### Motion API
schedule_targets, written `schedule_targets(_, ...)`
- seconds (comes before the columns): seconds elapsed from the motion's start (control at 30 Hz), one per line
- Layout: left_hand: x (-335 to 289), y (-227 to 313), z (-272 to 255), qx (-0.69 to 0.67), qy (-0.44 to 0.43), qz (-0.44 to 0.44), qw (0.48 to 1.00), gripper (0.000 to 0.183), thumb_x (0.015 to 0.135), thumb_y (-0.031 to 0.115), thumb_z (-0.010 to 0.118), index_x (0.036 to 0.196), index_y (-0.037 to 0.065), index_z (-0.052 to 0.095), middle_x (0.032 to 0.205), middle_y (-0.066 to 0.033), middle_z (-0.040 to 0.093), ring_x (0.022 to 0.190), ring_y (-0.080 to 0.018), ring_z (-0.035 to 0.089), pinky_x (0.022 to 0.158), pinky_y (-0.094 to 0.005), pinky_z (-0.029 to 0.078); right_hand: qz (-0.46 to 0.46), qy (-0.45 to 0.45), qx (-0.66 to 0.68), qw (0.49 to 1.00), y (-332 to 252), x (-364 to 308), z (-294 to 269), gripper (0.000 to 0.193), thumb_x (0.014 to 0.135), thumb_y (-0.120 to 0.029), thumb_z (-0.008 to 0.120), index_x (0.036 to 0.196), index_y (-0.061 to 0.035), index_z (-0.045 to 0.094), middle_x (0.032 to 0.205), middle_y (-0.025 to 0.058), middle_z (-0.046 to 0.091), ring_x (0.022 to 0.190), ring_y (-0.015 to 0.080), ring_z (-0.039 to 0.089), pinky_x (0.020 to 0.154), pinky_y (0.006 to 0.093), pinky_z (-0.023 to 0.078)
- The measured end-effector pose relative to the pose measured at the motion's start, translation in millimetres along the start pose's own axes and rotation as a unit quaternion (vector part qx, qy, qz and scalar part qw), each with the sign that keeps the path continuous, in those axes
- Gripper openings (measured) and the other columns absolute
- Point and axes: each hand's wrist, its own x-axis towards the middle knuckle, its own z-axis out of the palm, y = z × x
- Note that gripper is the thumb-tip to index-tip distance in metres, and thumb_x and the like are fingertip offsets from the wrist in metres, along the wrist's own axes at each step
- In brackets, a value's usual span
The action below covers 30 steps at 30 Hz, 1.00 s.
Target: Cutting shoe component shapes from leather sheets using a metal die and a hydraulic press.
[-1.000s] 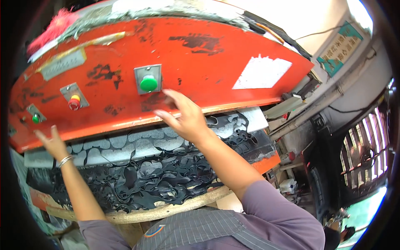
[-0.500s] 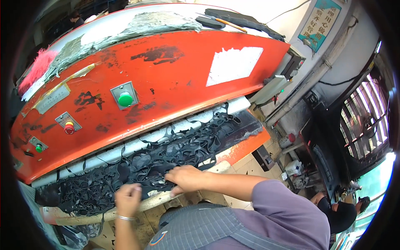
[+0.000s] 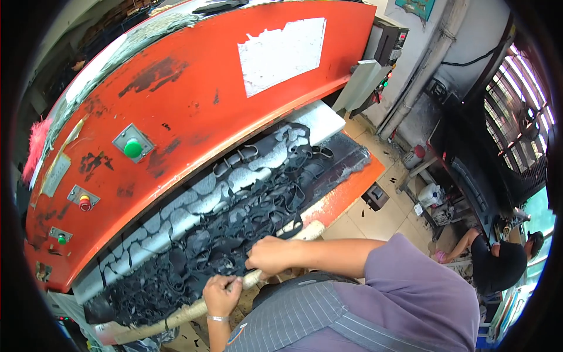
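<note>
I am holding both hands at the front edge of a heap of black scraps, which is lying in a tangled band along the table, in front of a white slab. My right hand is reaching over the pale front bar, its fingers bending in against the near side of the heap; their tips are hiding from view, so I am not able to tell whether they are gripping a strip. My left hand is sitting just beside it, nearer my body, its fingers curling and its thumb lying close to them; whether they are pinching anything I cannot tell. A silver bracelet is circling my left wrist.

Black sheeting with rounded cut-outs is covering part of the slab. Beyond it, a red machine panel is standing, bearing a large green button, a red knob, a smaller green button and a torn white paper. A co-worker in black is occupying the far right, well apart from me.
</note>
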Motion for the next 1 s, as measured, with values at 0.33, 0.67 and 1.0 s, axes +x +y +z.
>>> schedule_targets(0.33,104.9,34.8,-4.9,-0.122,0.04,0.038,0.991,0.023,0.079,0.01,0.066,0.099,-0.002,0.067,0.092,-0.0132,0.067,0.082,-0.0212,0.064,0.075,-0.0309,0.05,0.145,0.178,-0.11,0.967,175.7,80.2,-127.4,0.085,0.069,-0.041,0.079,0.143,-0.0349,0.038,0.149,0.023,0.029,0.135,0.0388,0.031,0.102,0.0555,0.035)
schedule_targets(0.67,176.1,49.4,45.3,-0.327,0.244,0.041,0.912,0.087,0.086,0.051,0.064,0.143,-0.002,0.025,0.145,-0.0184,0.032,0.132,-0.0308,0.034,0.109,-0.0427,0.027,-0.02,0.375,0.295,0.879,123.0,37.0,-86.4,0.063,0.063,-0.035,0.083,0.106,-0.0023,0.051,0.107,0.019,0.052,0.101,0.038,0.048,0.089,0.0431,0.043)
schedule_targets(1.0,139.4,79.3,42.5,-0.333,0.157,0.056,0.928,0.067,0.088,0.056,0.059,0.118,-0.003,0.05,0.117,-0.0132,0.054,0.11,-0.022,0.052,0.099,-0.0362,0.039,-0.109,0.189,0.413,0.884,100.4,2.2,-51.1,0.047,0.07,-0.032,0.08,0.106,-0.0046,0.067,0.131,0.0225,0.033,0.119,0.0367,0.04,0.103,0.0412,0.035)
